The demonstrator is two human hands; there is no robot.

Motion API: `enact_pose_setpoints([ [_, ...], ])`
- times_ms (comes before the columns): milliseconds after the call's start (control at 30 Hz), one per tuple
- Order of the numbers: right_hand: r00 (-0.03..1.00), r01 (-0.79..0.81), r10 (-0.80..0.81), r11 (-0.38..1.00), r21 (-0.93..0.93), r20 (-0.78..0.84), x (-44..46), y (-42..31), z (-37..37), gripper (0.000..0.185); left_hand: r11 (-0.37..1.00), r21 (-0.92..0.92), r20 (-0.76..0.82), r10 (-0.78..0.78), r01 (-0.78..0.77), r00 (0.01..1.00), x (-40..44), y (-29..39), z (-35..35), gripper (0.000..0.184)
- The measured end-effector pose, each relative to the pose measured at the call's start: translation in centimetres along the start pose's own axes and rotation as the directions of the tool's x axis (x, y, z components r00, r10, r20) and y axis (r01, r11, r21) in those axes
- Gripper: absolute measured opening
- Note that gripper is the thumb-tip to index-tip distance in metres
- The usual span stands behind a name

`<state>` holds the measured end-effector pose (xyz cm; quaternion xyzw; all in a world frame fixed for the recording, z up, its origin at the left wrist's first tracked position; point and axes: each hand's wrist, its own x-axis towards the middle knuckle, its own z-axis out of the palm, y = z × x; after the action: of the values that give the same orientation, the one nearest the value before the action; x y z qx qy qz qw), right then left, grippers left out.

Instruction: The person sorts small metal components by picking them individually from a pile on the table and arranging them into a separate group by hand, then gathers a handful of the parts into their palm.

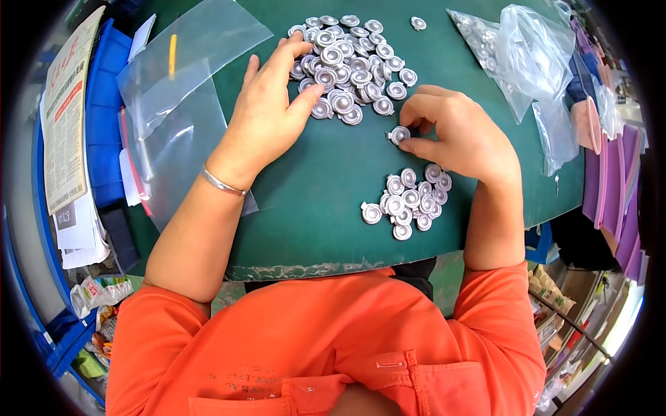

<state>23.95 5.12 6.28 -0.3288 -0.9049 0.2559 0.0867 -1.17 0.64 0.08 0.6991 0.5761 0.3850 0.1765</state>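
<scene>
Several round silver metal parts lie in a large pile at the top middle of the green table. My left hand rests at the left side of this pile, its fingers apart and touching the nearest parts. Between the thumb and index finger of my right hand is one silver part, to the right of and below the pile. A smaller group of the same parts sits below my right hand, near the table's front edge.
Clear plastic bags lie at the left with a yellow strip by them. At the upper right is a clear bag beside more silver parts. A single part lies apart. Blue bins stand far left.
</scene>
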Motion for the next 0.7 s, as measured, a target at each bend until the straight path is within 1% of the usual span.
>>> enact_pose_setpoints([
  [33, 1.000, -0.002, 0.002, 1.000, 0.001, 0.000, 0.0, -0.1, 0.0, 0.021, 1.000, -0.001, 0.002, 0.000, 0.000, 1.000, 0.0, 0.0, 0.0, 0.047],
  [100, 0.996, -0.065, 0.061, 0.996, 0.067, 0.058, 0.2, -0.3, -0.3, 0.019, 1.000, 0.017, -0.006, 0.008, -0.008, 1.000, 0.0, -0.1, 0.0, 0.046],
  [133, 0.996, -0.065, 0.061, 0.996, 0.067, 0.058, 0.2, -0.4, -0.3, 0.019, 1.000, 0.016, -0.006, 0.008, -0.008, 1.000, 0.0, 0.0, 0.0, 0.046],
  [200, 0.988, -0.152, 0.146, 0.983, 0.106, 0.056, 0.2, -0.5, -0.3, 0.017, 1.000, 0.014, -0.004, 0.005, -0.005, 1.000, 0.0, 0.2, -0.1, 0.046],
  [333, 0.993, -0.116, 0.117, 0.989, 0.096, -0.004, 0.2, 0.5, -0.1, 0.016, 1.000, -0.001, -0.008, 0.001, -0.001, 1.000, 0.0, 0.0, 0.0, 0.046],
  [400, 0.995, 0.000, 0.001, 1.000, 0.005, -0.099, 0.1, 1.2, -0.4, 0.016, 1.000, 0.022, -0.002, 0.011, -0.011, 1.000, 0.0, -0.1, 0.0, 0.047],
  [467, 0.995, -0.010, 0.010, 1.000, 0.001, -0.103, 0.2, 1.2, -0.2, 0.016, 1.000, 0.007, 0.002, -0.008, 0.008, 1.000, -0.1, 0.1, -0.1, 0.047],
  [533, 1.000, -0.014, 0.016, 0.998, 0.055, -0.023, 0.3, 0.6, 0.0, 0.018, 1.000, -0.006, -0.001, -0.018, 0.018, 1.000, -0.1, 0.3, -0.1, 0.047],
  [567, 0.999, -0.011, 0.012, 0.999, 0.037, -0.045, 0.4, 0.4, 0.4, 0.019, 1.000, 0.016, 0.020, -0.024, 0.023, 1.000, -0.2, 0.3, -0.2, 0.047],
  [600, 0.998, 0.002, -0.001, 1.000, 0.018, -0.059, 0.5, -0.2, 0.4, 0.024, 0.999, 0.039, 0.032, -0.022, 0.021, 0.999, -0.1, 0.3, -0.2, 0.047],
  [633, 1.000, -0.026, 0.026, 0.999, 0.025, -0.002, 0.5, -0.4, 0.2, 0.022, 0.999, -0.005, 0.029, -0.032, 0.032, 0.999, -0.1, 0.4, -0.1, 0.048],
  [667, 0.997, -0.050, 0.049, 0.999, 0.020, 0.051, 0.5, -0.4, -0.2, 0.021, 1.000, 0.004, 0.054, -0.029, 0.029, 0.998, 0.0, 0.7, -0.3, 0.050],
  [700, 0.997, -0.070, 0.065, 0.987, 0.143, 0.037, 0.5, -0.7, -0.3, 0.022, 1.000, 0.010, 0.050, -0.024, 0.024, 0.998, -0.1, 0.8, -0.2, 0.051],
])
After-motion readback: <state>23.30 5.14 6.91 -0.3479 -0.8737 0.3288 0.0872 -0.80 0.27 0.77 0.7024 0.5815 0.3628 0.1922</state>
